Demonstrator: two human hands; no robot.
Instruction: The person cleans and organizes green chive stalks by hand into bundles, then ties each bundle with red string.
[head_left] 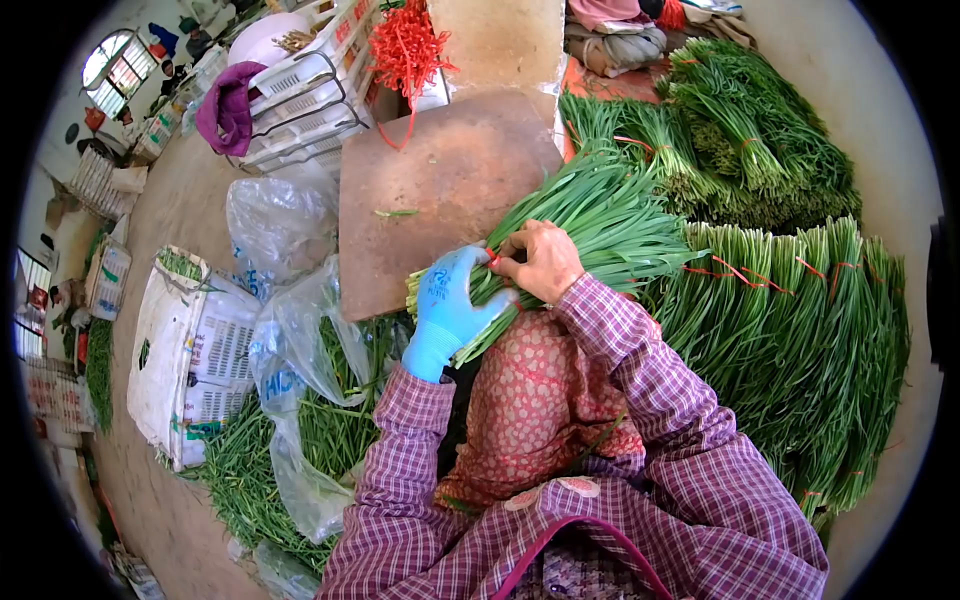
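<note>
A brown, stained desk (pixel 435 170) stands in front of the person, with a cut leaf (pixel 397 213) on its bare part. The bunch (pixel 600 225) of long green leaves lies across its near right corner and reaches past the edge, above the patterned cloth (pixel 535 400) on the lap. The left hand (pixel 445 300), in a blue glove, holds the stalk end, thumb apart from the other fingers and curved around the stalks. The right hand (pixel 543 262), bare, pinches a red tie (pixel 491 255) at the bunch between thumb and fingers.

Red strings (pixel 408 50) hang over the far edge of the desk. Tied bundles (pixel 780 340) are piled to the right. To the left are clear plastic (pixel 280 215), loose greens (pixel 245 470) and a white box (pixel 160 350) on the dull brown floor (pixel 175 225). Beyond stand white crates (pixel 310 100), one draped with a purple cloth (pixel 228 110); farther back are people near an arched window (pixel 118 72).
</note>
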